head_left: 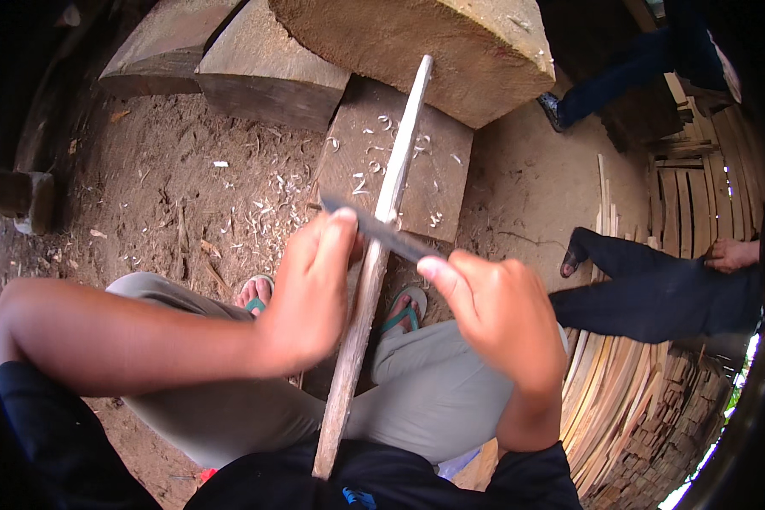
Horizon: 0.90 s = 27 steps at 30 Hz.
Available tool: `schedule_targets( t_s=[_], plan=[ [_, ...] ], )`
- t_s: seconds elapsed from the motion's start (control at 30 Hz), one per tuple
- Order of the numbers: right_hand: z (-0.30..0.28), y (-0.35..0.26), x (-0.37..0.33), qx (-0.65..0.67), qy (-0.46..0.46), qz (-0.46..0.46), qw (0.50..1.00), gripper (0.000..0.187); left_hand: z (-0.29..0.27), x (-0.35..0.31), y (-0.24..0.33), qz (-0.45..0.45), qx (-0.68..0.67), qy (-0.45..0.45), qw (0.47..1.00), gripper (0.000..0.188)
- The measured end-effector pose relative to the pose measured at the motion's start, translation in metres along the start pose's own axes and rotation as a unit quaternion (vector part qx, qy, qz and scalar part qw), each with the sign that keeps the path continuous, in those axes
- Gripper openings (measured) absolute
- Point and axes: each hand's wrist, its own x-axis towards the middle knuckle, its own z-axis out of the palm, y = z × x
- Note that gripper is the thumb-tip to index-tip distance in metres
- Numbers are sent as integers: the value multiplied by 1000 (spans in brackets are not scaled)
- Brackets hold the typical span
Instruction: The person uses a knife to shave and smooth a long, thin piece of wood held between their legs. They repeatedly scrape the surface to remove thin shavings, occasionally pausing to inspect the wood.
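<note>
A long wooden stick (pixel 353 353) slants up from my waist, between my knees, to a big wood block. Its upper half is pale and shaved; the lower half looks browner and rougher. Across the stick lies a dark, flat knife blade (pixel 397 240), touching its upper face. My left hand (pixel 308 285) is closed at the blade's left end, thumb pressed on top. On the other side, my right hand (pixel 506 310) is closed round the blade's right end, thumb along it. Whatever handle is there is hidden in the fist.
The large wood block (pixel 484 64) rests on a flat plank (pixel 361 161) strewn with curled shavings. More blocks (pixel 268 72) stand at the back left. On the right, a person in dark trousers (pixel 654 293) sits near stacked wood strips (pixel 612 408); another person's leg (pixel 616 81) shows behind.
</note>
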Motion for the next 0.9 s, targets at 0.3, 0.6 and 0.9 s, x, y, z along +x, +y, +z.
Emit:
schedule_targets(
  t_s=[0.3,0.6,0.9],
  plan=[
    [0,1,5,-6,-21,3,1000,52,-2,9,-5,23,-29,11,999,32],
    [4,2,11,27,2,3,1000,50,-2,12,-1,-2,-30,-4,1000,32],
    [5,2,12,-21,18,1,1000,52,-3,15,3,17,-31,-13,999,32]
  ],
)
